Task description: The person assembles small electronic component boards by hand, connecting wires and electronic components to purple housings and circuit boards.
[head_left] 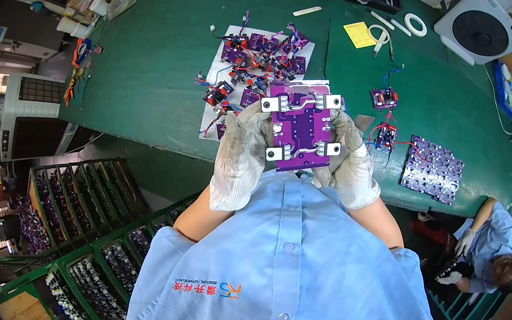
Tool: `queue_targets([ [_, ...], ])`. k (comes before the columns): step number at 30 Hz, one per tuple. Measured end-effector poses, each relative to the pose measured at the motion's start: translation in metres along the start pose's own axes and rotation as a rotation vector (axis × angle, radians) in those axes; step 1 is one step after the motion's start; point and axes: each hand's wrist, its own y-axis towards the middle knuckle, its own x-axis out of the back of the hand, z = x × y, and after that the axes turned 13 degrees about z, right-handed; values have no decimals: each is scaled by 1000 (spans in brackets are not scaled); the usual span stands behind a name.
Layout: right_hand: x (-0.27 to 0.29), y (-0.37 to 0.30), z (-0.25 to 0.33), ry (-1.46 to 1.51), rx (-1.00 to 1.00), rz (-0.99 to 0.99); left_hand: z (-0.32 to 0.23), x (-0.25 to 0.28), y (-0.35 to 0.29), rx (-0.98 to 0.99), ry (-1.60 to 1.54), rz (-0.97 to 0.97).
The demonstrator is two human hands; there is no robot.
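Observation:
A purple circuit board [303, 127] with silver metal brackets at its corners is held up in front of my chest. My left hand [244, 139], in a white glove, grips its left edge. My right hand [350, 153], also gloved, grips its right edge. Behind the board, a white sheet [222, 99] on the green table [150, 73] carries several small purple boards [261, 56] with red and blue wires.
Two small wired boards [384, 99] and a flat purple panel [432, 170] lie to the right. A white round fan [480, 28], a yellow note [359, 34] and tape rolls lie at the back. Green racks [84, 221] with boards stand lower left. Another person [489, 248] crouches at the right.

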Motion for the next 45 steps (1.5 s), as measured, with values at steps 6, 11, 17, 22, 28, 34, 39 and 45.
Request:
queue_targets([
  [6,5,-8,2,65,12,-23,5,-6,6,28,5,6],
  [11,22,-17,-5,-39,-37,-225,11,-12,14,164,713,62],
  [17,68,-63,-30,93,82,-223,51,19,29,556,830,677],
  [22,97,-127,-27,-356,-63,-369,174,46,28,417,515,727],
  [28,181,-181,-93,-676,-247,-881,303,65,41,757,1041,869],
  [34,262,-193,-125,-979,-207,-785,373,64,56,638,1224,693],
  [39,316,-159,-134,-655,-307,-733,351,54,119,479,1553,430],
  [45,346,-84,-136,-176,127,-698,327,100,188,405,1538,453],
])
